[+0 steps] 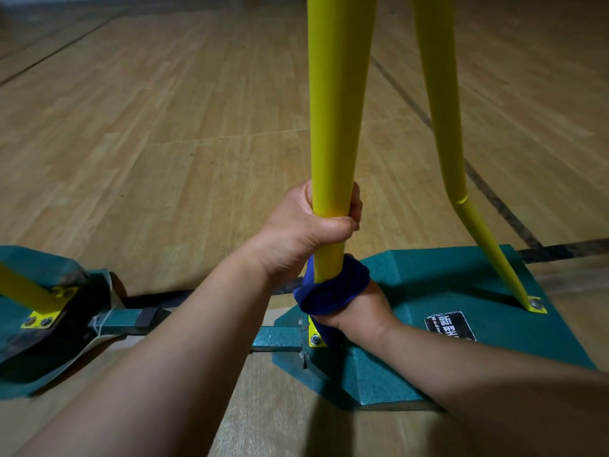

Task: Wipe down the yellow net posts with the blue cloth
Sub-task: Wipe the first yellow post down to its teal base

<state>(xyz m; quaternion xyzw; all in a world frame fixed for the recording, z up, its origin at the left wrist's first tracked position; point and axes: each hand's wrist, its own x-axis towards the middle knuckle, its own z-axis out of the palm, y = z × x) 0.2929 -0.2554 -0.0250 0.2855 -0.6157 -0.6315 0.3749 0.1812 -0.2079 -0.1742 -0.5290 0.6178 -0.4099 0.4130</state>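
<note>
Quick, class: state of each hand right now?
Left hand: gripping the upright yellow metal net post.
Right hand: gripping the dark blue cloth wrapped round that post.

Dim indoor light, soft shadows, wide-angle distortion

Green bases [428,285] on wooden floor [164,127]

Wood plank floor [164,127], light tan w/ visible grain, runs to the far edge. Dark court lines [487,189] cross it diag. at right; another thin line [59,47] upper left. Lighting dim, esp. toward corners; brighter patch mid-floor. Far wall barely visible at top left, pale strip, too blurred for detail.
</note>
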